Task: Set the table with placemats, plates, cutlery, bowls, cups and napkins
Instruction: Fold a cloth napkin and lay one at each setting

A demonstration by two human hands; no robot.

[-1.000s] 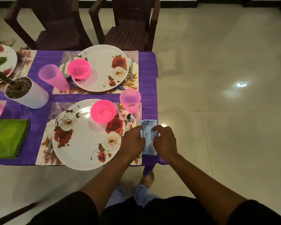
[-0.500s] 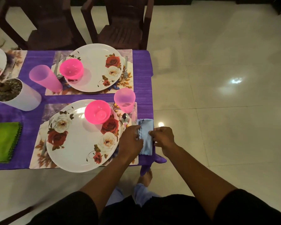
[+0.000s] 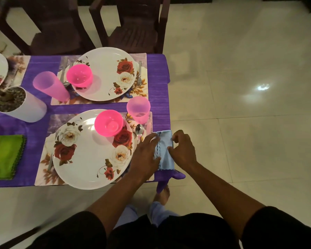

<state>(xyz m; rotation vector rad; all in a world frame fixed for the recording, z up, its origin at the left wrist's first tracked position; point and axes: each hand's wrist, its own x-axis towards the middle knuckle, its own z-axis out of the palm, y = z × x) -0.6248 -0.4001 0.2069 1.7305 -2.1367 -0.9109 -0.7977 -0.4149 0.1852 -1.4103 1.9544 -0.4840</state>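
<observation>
Now folded light-blue cloth napkin [image 3: 164, 151] lay at table corner, just right of floral placemat [image 3: 48, 166] and steel spoon [image 3: 139, 131]. Left hand [image 3: 144, 157] pressed flat on napkin's left edge, fingers straight. Right hand [image 3: 182, 150] pinched right edge with curled fingers.

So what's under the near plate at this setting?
A floral placemat lies under the near plate, showing round its edges; a fork pokes out at its left. The mat's middle is covered, so anything else beneath is unseen.
</observation>
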